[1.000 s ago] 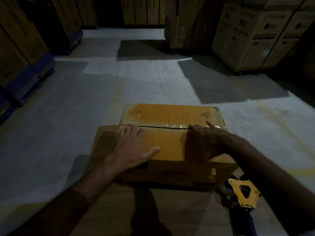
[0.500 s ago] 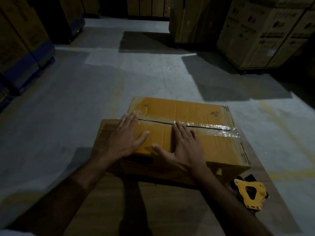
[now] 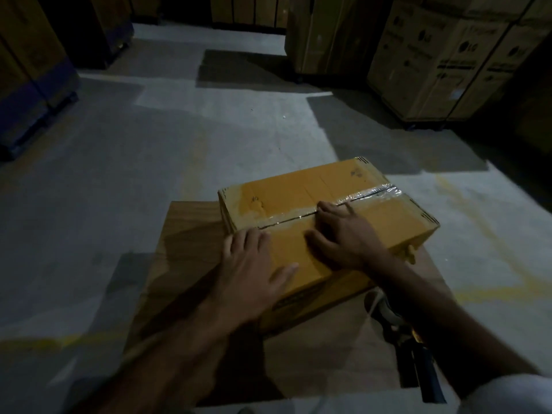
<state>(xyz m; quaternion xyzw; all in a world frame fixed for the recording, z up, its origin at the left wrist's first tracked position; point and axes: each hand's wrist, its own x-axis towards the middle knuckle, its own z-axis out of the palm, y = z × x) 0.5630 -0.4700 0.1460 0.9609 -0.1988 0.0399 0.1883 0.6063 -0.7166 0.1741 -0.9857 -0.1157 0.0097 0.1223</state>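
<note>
The left hand (image 3: 254,270) has stayed flat on the near left corner of the cardboard box (image 3: 388,216), its grip spread wide and holding nothing. The right hand (image 3: 346,234) has slid along the clear tape (image 3: 373,192) to the middle of the box top, its grip loose, with fingertips pressing down. The box has turned a little on its wooden board (image 3: 191,234), and I think the tape is nearly rubbed flat.

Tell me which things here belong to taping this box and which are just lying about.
In the job: cardboard box, clear tape on its seam, left hand flat on the lid, right hand pressing the tape, tape dispenser beside the box, brown board underneath.
Lying about: stacked cartons at back right, blue-based stacks at left.
</note>
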